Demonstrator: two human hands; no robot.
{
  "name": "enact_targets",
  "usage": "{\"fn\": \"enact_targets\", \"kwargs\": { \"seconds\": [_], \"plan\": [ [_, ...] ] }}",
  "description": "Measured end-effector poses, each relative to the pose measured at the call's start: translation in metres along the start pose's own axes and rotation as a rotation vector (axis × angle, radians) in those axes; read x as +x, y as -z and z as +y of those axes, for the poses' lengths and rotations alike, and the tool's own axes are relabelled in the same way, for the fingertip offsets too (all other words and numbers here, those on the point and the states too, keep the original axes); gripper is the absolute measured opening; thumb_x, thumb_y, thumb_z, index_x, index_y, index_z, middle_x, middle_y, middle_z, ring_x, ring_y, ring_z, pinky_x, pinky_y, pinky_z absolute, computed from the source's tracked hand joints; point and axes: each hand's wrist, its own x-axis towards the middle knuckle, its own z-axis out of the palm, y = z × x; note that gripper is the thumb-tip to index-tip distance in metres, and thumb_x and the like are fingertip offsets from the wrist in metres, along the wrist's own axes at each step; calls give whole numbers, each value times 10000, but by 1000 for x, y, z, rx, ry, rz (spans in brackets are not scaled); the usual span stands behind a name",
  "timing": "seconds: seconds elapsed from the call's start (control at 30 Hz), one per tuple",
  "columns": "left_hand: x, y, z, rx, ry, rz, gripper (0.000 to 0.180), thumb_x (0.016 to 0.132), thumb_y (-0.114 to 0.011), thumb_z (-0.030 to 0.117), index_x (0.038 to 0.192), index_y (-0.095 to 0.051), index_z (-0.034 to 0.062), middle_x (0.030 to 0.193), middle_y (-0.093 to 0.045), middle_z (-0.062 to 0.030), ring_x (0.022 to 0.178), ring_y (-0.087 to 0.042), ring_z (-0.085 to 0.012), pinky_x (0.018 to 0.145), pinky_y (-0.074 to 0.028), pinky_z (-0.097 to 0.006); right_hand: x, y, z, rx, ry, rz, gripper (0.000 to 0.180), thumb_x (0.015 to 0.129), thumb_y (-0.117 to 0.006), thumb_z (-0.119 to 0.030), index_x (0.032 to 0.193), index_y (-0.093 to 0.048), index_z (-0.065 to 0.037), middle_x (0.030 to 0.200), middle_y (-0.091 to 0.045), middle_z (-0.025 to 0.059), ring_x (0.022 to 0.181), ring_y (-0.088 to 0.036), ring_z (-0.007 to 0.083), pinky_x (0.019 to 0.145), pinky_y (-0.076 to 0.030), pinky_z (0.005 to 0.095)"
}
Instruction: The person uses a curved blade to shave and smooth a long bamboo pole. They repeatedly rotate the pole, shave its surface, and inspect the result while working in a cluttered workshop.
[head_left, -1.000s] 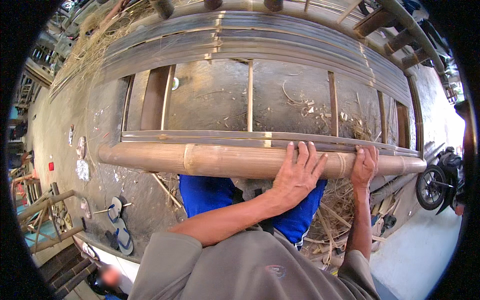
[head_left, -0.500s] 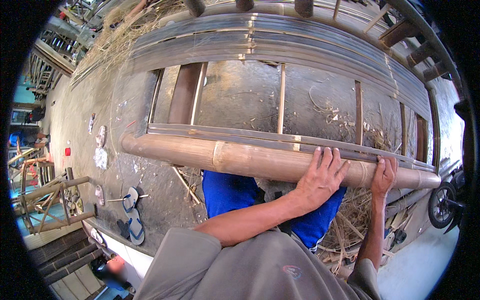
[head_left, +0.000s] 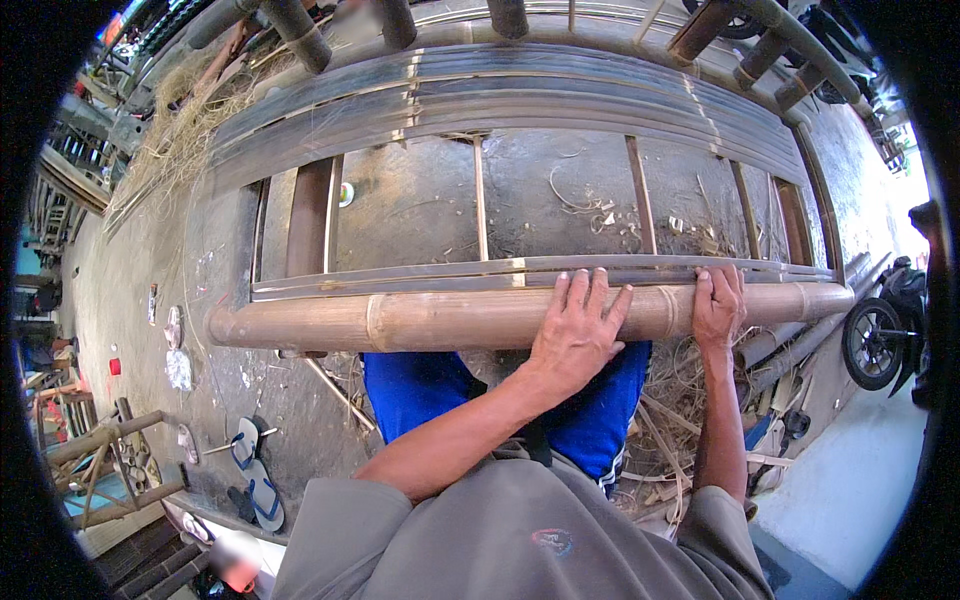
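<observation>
A thick bamboo pole (head_left: 450,320) runs crosswise in front of me, over my knees, as the near rail of a bamboo bench frame. Along its far side lie narrow bamboo slats (head_left: 400,282). My left hand (head_left: 580,325) rests on the pole with its fingers spread, the tips reaching the slats. Farther right, my right hand (head_left: 718,305) is bent over the pole, its fingers curled and pressed on the slats; their undersides are hidden.
More dark slats (head_left: 560,85) cover the frame's far side. Thin crossbars (head_left: 480,200) span the gap. Bamboo shavings (head_left: 665,430) lie near my right knee. Flip-flops (head_left: 262,495) sit at the left, and a motorcycle wheel (head_left: 872,343) stands at the right.
The view has shifted, so the bench appears farther left and more level. Both hands remain on the pole and slats in nearly the same places.
</observation>
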Motion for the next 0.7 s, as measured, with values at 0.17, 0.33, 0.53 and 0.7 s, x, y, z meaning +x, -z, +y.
{"fn": "enact_targets", "kwargs": {
  "seconds": [0.17, 0.33, 0.53, 0.7],
  "plan": [
    [1, 4, 0, -12, -2, 21, 759, 727, -817, 386, 1367, -545, 80, 1377, -482, -243, 1280, -460, -411, 1106, -374, -523, -1, 1, -3, -25, -32, -34, 170, 906, -581, -158, 892, -692, -30, 962, -619, 116, 964, -581, 322, 819, -487, 450],
    [-1, 7, -5, -26, 6, 51, 729, 772, -779, 422, 1361, -544, 62, 1362, -499, -221, 1259, -475, -394, 1103, -382, -496, 2, 3, -5, -69, 86, -20, 185, 911, -591, -185, 877, -693, -35, 978, -625, 121, 983, -581, 324, 831, -482, 466],
    [2, 22, -34, 101, 151, 95, 650, 852, -680, 489, 1325, -572, 56, 1173, -622, -176, 1141, -563, -346, 955, -468, -462, 18, 5, 0, -56, 108, -153, 276, 941, -601, -249, 795, -657, -22, 901, -657, 156, 908, -603, 371, 814, -471, 489],
    [9, 35, -48, 44, 196, 129, 481, 873, -647, 530, 883, -662, 50, 888, -655, -138, 908, -638, -335, 785, -502, -467, 35, 4, 10, -28, -68, -227, 454, 961, -598, -359, 677, -609, -5, 761, -634, 213, 714, -602, 410, 654, -424, 532]
  ]
}}
